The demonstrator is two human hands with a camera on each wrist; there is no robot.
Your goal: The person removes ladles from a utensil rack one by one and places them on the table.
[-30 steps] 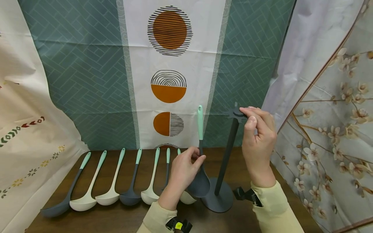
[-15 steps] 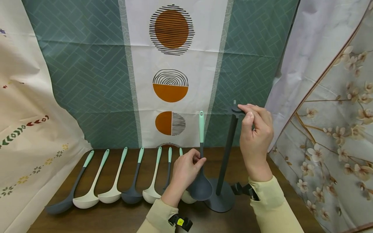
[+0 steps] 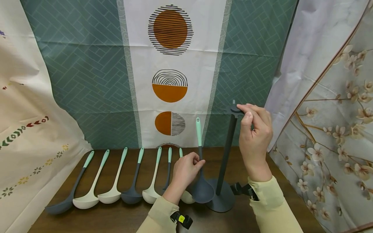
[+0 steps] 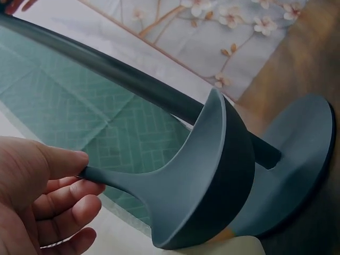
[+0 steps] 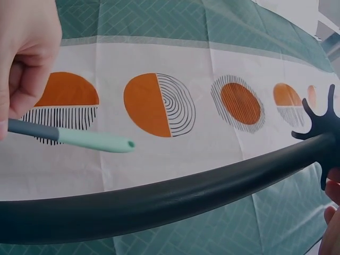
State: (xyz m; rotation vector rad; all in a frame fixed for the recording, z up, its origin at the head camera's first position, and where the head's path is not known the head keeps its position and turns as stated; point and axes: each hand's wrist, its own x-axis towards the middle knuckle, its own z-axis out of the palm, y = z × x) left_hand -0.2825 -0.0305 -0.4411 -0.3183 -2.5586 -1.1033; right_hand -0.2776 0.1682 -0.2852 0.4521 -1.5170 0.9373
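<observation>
My left hand (image 3: 186, 170) pinches the neck of a dark grey ladle (image 3: 203, 191) with a mint handle, between thumb and fingers. The ladle stands upright, its bowl low beside the stand's post and over part of the round base. My right hand (image 3: 256, 139) pinches the hooked top (image 3: 234, 110) of a dark utensil stand (image 3: 226, 155). In the left wrist view, the ladle bowl (image 4: 196, 180) overlaps the post (image 4: 122, 71). In the right wrist view, the mint handle (image 5: 95, 139) is apart from the curved hooks (image 5: 319, 127).
A row of ladles with mint handles, some cream like this white ladle (image 3: 87, 200) and some grey like this dark ladle (image 3: 132, 194), lies on the brown table (image 3: 116, 220). One cream ladle (image 3: 187, 197) is partly behind my left hand. Patterned cloths hang around.
My left hand has lowered the ladle a little, and its handle end now leans slightly further left. The right hand keeps its hold on the stand's top.
</observation>
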